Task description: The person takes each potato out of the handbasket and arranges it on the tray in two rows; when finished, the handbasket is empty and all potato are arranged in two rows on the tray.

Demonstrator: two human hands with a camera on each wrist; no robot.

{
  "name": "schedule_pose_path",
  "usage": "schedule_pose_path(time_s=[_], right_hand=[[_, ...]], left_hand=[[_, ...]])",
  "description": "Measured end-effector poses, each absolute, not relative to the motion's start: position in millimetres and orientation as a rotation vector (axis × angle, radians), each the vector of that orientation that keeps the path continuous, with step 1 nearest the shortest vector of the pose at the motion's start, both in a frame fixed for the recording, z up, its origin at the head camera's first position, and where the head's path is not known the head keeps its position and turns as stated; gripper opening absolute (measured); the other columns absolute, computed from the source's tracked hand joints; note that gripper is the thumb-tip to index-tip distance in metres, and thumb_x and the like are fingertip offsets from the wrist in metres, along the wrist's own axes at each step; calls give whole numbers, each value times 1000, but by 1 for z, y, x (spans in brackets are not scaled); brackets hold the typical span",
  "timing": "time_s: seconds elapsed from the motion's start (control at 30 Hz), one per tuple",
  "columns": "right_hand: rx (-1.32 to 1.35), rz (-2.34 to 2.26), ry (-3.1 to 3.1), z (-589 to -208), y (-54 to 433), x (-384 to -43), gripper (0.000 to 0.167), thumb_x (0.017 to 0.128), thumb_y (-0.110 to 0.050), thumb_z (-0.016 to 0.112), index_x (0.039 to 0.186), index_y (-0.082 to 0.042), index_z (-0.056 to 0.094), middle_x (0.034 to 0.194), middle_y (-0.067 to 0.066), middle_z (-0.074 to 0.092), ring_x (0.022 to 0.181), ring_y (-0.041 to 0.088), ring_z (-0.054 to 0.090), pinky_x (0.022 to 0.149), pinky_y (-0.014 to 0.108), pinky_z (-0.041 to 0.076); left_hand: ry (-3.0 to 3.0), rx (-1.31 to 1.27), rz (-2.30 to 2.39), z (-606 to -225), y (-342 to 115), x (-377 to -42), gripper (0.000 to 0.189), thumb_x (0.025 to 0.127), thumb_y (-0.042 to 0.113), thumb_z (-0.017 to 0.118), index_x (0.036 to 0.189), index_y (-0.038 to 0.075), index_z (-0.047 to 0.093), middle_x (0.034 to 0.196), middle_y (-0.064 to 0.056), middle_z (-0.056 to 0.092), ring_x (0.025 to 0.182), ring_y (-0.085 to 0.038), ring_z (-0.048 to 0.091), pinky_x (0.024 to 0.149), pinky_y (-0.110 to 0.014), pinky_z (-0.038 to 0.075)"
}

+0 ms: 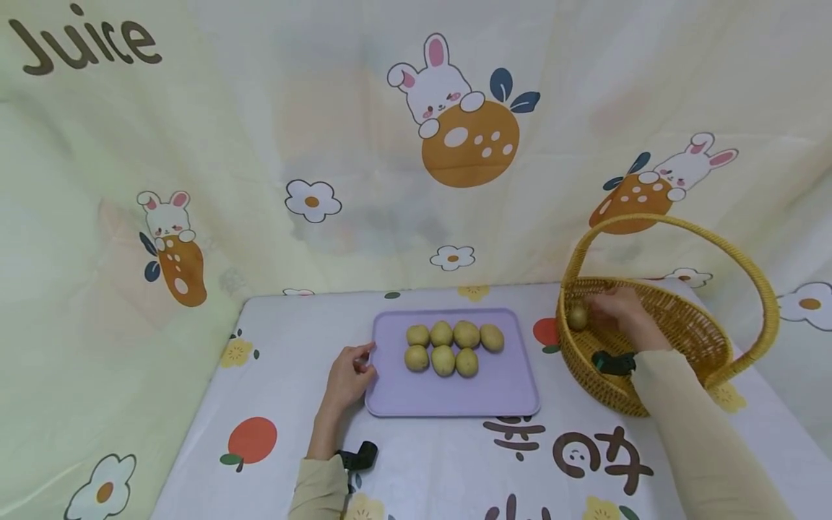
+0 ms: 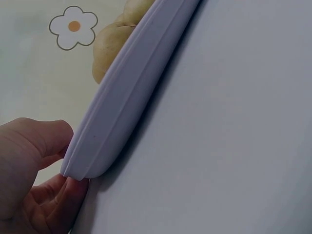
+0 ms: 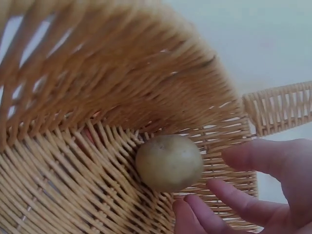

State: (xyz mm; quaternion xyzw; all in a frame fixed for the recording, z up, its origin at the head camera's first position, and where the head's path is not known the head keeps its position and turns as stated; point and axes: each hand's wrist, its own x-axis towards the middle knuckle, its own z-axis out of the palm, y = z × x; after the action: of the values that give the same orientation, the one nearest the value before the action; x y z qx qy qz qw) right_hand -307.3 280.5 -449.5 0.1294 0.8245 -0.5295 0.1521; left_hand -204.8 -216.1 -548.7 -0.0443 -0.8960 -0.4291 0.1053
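Observation:
At the tray's left edge, my left hand point(image 1: 347, 377) pinches the rim of a lilac tray point(image 1: 448, 399), thumb above and fingers below, as the left wrist view shows. Several potatoes point(image 1: 466, 334) lie on the tray in two rows. My right hand point(image 1: 622, 309) is inside a wicker basket point(image 1: 689, 318). Close to its fingers, a single potato point(image 3: 169, 163) rests against the basket's inner wall. In the right wrist view the thumb point(image 3: 253, 156) and fingers are spread beside this potato, with a gap showing between them and it.
The basket's tall arched handle point(image 1: 757, 282) rises above the right forearm. A printed cloth point(image 1: 429, 469) covers the table, and a patterned curtain point(image 1: 364, 115) hangs behind it. Both wrists wear small black devices point(image 1: 614, 363).

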Motion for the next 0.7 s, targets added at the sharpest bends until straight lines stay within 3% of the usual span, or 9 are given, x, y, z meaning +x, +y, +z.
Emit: schedule_pose_path(time_s=[0.1, 0.23, 0.7], right_hand=[[335, -1453, 2327, -453, 281, -309, 20, 94, -20, 61, 87, -2, 62, 78, -2, 60, 73, 10, 60, 73, 32, 54], [301, -1439, 2282, -456, 283, -309, 30, 94, -21, 60, 108, 6, 57, 86, 0, 58, 78, 10, 59, 75, 32, 54], [396, -1546, 2167, -454, 282, -303, 40, 93, -12, 60, 127, 8, 51, 86, 4, 57, 73, 13, 62, 72, 30, 56]], left_hand=[[-2639, -127, -1270, -549, -216, -204, 47, 77, -2, 66, 124, -2, 66, 98, -14, 61, 73, -16, 58, 68, -27, 47], [-2636, -116, -1287, -549, -216, -204, 47, 77, -3, 66, 124, -1, 66, 98, -14, 61, 74, -16, 59, 68, -26, 47], [-2638, -126, -1270, -548, -215, -203, 47, 77, -2, 66, 124, -1, 66, 97, -14, 61, 73, -17, 58, 67, -27, 46]])
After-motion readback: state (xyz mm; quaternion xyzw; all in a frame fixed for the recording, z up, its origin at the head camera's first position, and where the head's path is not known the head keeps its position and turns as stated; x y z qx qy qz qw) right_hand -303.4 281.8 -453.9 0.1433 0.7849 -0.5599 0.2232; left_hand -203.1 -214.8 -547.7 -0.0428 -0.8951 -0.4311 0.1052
